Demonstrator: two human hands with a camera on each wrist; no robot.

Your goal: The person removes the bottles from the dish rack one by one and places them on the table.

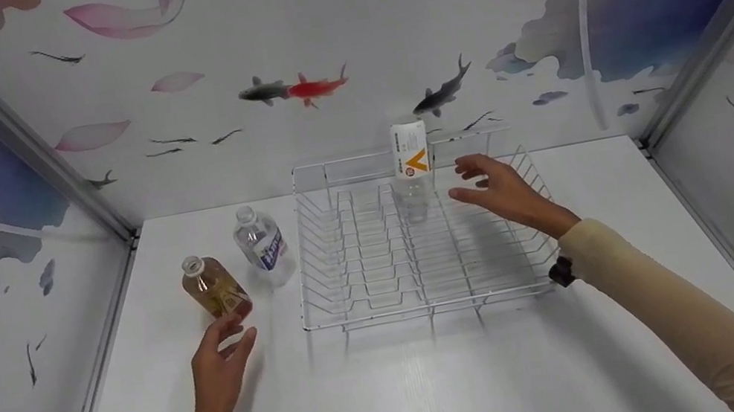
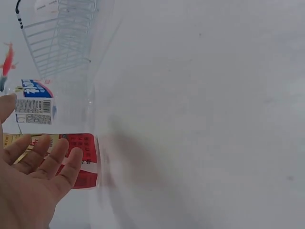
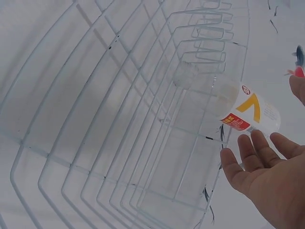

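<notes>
A clear plastic bottle with a white label and yellow V mark [image 1: 411,153] stands neck down at the back of a white wire dish rack [image 1: 386,313]. My right hand [image 1: 496,191] is just right of it, fingers loosely spread and holding nothing; the right wrist view shows the fingertips [image 3: 245,148] close to the label. On the left, my left hand [image 1: 219,360] is beside the lower part of an amber bottle with a red and gold label [image 1: 215,289]. Its fingers are relaxed; whether they touch the bottle I cannot tell. A clear bottle with a blue and white label [image 1: 265,246] stands between the amber one and the rack.
The white tabletop [image 1: 408,395] extends in front of the rack. Behind it rises a white panel [image 1: 333,15] printed with fish and petals, and similar panels close in the left and right sides.
</notes>
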